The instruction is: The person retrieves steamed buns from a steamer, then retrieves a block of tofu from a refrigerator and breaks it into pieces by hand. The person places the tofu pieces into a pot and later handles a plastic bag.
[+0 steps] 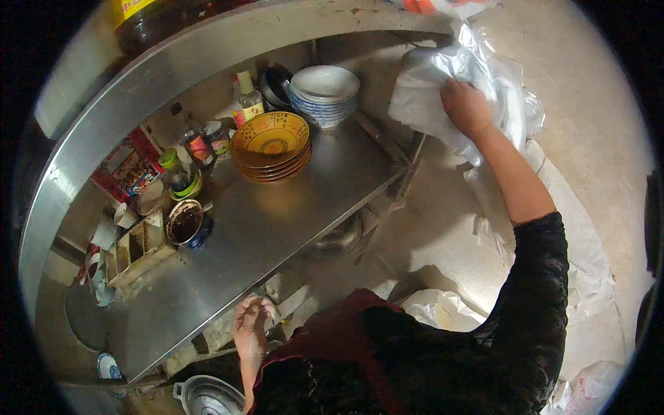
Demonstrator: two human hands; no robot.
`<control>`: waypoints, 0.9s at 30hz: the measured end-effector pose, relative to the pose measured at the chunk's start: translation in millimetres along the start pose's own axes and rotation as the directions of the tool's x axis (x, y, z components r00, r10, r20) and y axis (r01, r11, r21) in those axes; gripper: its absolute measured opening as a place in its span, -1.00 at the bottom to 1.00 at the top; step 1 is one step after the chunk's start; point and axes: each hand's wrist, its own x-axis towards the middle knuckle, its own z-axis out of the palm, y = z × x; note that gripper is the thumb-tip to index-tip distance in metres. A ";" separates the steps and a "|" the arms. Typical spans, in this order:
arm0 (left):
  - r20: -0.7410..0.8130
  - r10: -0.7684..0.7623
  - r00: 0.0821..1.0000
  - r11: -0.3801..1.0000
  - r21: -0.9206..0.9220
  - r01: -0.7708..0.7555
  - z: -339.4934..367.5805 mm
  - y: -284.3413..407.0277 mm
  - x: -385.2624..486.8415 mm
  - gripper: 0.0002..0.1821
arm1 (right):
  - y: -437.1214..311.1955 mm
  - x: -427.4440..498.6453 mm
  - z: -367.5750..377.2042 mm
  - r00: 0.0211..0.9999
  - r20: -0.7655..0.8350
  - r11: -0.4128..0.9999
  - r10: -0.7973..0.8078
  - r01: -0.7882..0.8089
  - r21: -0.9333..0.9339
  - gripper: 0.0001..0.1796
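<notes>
My right hand (463,106) reaches out to the right, its fingers curled into a bunch of clear plastic bags (423,98) hanging beyond the counter's corner. My left hand (251,321) is at the front edge of the stainless steel counter (249,218). Its fingers are bent, and whether anything lies between them is unclear. On the counter are a stack of yellow-brown patterned bowls (272,140) and, farther back, a stack of blue-and-white bowls (326,85). A tub of dark sauce (185,223) with a utensil in it stands to the left.
A divided box (136,246), a green-lidded jar (179,174) and bottles (250,96) line the counter's back. A metal shelf (171,62) curves above. Below lie a handled metal pot (210,397) and white sacking (565,259).
</notes>
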 end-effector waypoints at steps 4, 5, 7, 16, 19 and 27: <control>0.037 -0.090 0.995 0.995 0.049 0.088 11.5 -1.5 -0.7 -0.82 | 3.5 9.0 -15.0 0.999 0.028 0.990 0.020 -0.023 0.137 -0.82; 0.051 -0.097 0.994 0.995 0.038 0.095 10.8 1.0 -0.8 -0.82 | 1.5 11.6 -17.7 1.000 -0.006 0.979 0.013 -0.012 0.205 -0.81; 0.039 -0.080 0.996 0.984 0.161 0.073 8.6 8.7 -1.8 -0.78 | -5.0 15.7 -19.8 0.998 -0.021 0.949 0.059 -0.050 0.311 -0.81; 0.188 -0.064 0.980 0.988 0.148 0.036 21.9 48.1 -6.0 -0.73 | -96.8 19.3 -49.4 0.997 -0.065 0.726 0.041 0.016 0.687 -0.77; 0.306 0.038 0.951 0.997 0.054 -0.057 43.2 47.3 -1.6 -0.50 | -217.0 -16.9 -88.7 0.922 0.003 0.768 -0.387 0.320 0.554 -0.74; -0.017 0.079 0.997 0.959 -0.271 -0.081 18.3 57.8 -23.2 -0.44 | -388.0 -98.9 -166.0 0.884 -0.222 -0.223 -0.410 0.139 0.965 -0.91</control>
